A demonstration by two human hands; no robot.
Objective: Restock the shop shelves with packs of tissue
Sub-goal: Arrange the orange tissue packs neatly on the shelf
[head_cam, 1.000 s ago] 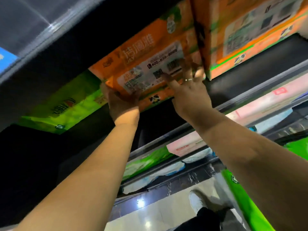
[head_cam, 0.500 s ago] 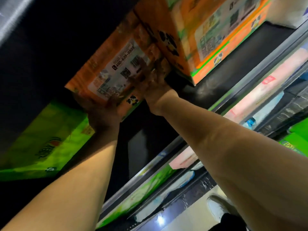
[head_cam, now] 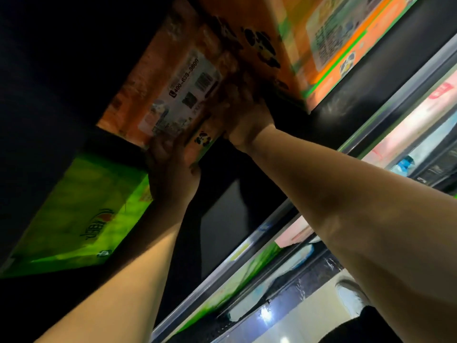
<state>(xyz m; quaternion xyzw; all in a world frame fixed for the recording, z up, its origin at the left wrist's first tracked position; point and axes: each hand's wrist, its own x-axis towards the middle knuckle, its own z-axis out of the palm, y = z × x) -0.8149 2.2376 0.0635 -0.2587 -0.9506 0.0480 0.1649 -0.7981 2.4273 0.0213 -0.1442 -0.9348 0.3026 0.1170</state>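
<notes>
An orange tissue pack (head_cam: 173,95) with a white label and panda print lies tilted on the dark top shelf (head_cam: 358,100). My left hand (head_cam: 170,169) grips its near lower corner, fingers on the labelled face and thumb round the edge. My right hand (head_cam: 244,115) presses flat against the pack's right end, where it meets a second orange pack (head_cam: 321,40) standing to the right. Shadow hides the fingertips of my right hand.
A green tissue pack (head_cam: 81,219) sits on the same shelf to the left, with a dark gap between it and the orange one. Lower shelf rails (head_cam: 247,246) hold green, white and pink packs. The glossy floor and a shoe (head_cam: 351,293) show at bottom right.
The orange pack has slid deeper onto the shelf, up against the second orange pack. Both hands followed it up, and my view tilted further upward.
</notes>
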